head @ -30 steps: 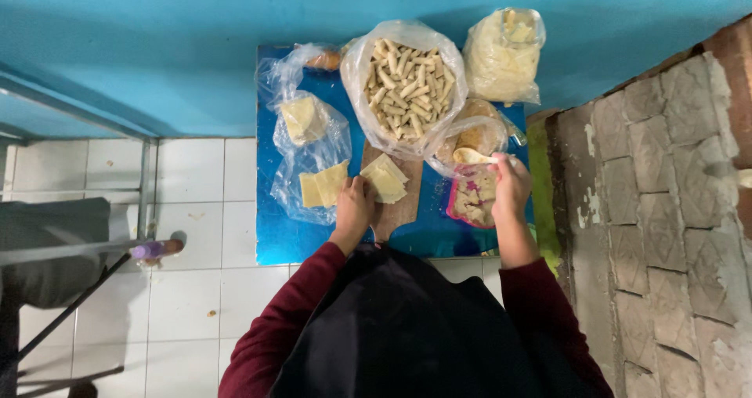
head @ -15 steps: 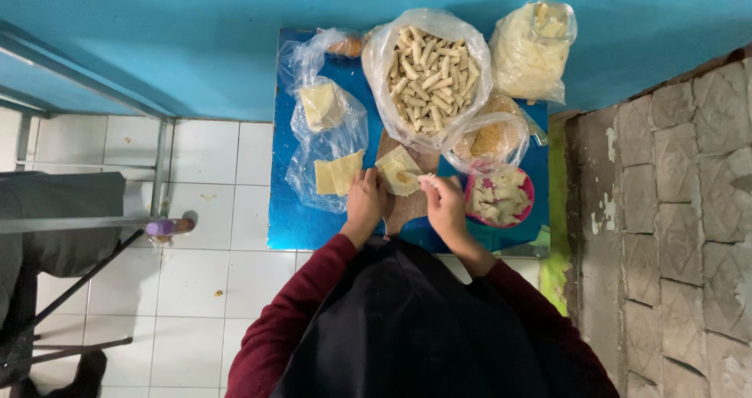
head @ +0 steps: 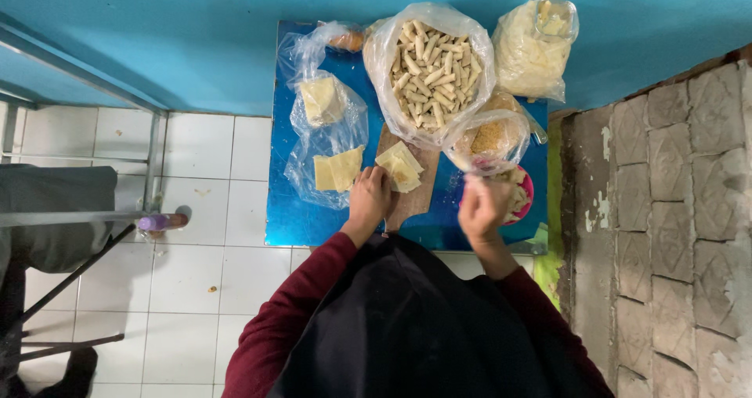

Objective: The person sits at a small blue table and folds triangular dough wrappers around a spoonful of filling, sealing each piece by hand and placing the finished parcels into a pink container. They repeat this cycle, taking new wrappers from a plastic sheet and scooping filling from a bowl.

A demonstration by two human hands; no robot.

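Head view shows you mid-filling: your left hand [head: 370, 198] rests flat, fingers spread, on the wrapper [head: 399, 167] lying on the board [head: 413, 198]. Your right hand [head: 482, 206] hovers over the pink bowl [head: 523, 194] to the right, fingers bunched; whether it holds filling, I cannot tell. Next calls for carrying the filling left onto that wrapper.

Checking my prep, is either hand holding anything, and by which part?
The left hand presses the near edge of the pastry sheet on the board. The right hand hovers over the pink bowl; its grip cannot be told.
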